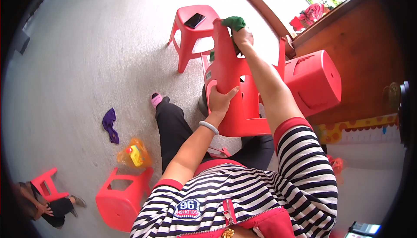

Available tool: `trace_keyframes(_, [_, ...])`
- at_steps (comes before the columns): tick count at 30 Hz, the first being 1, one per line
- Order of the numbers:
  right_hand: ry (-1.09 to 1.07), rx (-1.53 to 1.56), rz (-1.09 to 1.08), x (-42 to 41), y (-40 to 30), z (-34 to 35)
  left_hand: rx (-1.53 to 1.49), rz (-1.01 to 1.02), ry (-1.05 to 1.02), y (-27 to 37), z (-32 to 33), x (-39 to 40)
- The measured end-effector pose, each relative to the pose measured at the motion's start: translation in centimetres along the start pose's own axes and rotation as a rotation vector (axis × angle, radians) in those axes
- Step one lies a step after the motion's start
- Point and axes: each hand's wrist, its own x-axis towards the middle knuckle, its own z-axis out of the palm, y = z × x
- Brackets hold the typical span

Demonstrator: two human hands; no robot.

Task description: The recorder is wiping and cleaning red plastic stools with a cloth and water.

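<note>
A red plastic stool (228, 59) lies tilted over my lap with its legs pointing away from me. My left hand (221, 101) grips one of its legs, thumb spread over the plastic. At the far end of that leg, my right hand (243, 38) holds a green cloth (234, 22) against the leg's tip. Part of the right hand's fingers is hidden behind the wrist and cloth. Behind the held stool, a dark rounded thing (203, 101) shows only in part.
Ahead stands a red stool (208, 23) bearing a smartphone (194, 20). Stacked red stools (329, 78) lie at right by a wooden panel (355, 52). At left are a purple cloth (110, 125), a yellow bottle (135, 156) in an orange bag, another stool (117, 205) and a seated person (42, 205).
</note>
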Motion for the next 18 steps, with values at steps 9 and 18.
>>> trace_keyframes(9, [0.325, 0.228, -0.073, -0.9, 9.6, -14.3, -0.089, 0.101, 0.024, -1.8, -1.1, 0.5])
trace_keyframes(18, [-0.473, 1.329, 0.501, -6.7, 29.5, -11.5, -0.183, 0.069, -0.001, -2.1, 0.2, 1.5])
